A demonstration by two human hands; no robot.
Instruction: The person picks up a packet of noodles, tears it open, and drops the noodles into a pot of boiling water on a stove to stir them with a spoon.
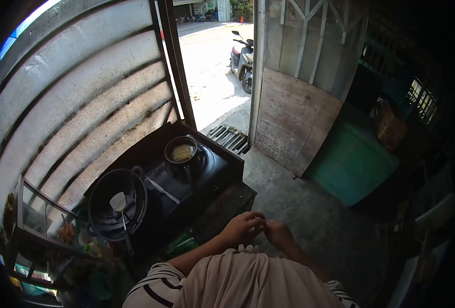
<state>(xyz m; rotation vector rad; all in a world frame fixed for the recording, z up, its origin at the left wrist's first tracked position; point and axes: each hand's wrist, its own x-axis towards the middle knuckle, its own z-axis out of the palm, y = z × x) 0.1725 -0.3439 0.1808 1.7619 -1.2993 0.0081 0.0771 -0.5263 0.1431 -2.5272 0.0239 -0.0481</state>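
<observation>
My left hand [244,227] and my right hand [278,232] meet in front of my body, with fingers curled and touching; whether anything small lies between them is hidden. Left of them is a black stove [207,177]. On its far burner sits a small pan [181,150] with yellowish food [182,152] in it. A large black wok [117,204] holds a spatula [118,201], its handle hanging over the near rim. Between wok and pan lies a knife [163,191].
A glass-sided case [37,210] stands at the lower left. Corrugated metal panels [83,92] rise behind the stove. A doorway shows a scooter [243,61] outside. To the right are a door panel [294,118] and a green box [353,159].
</observation>
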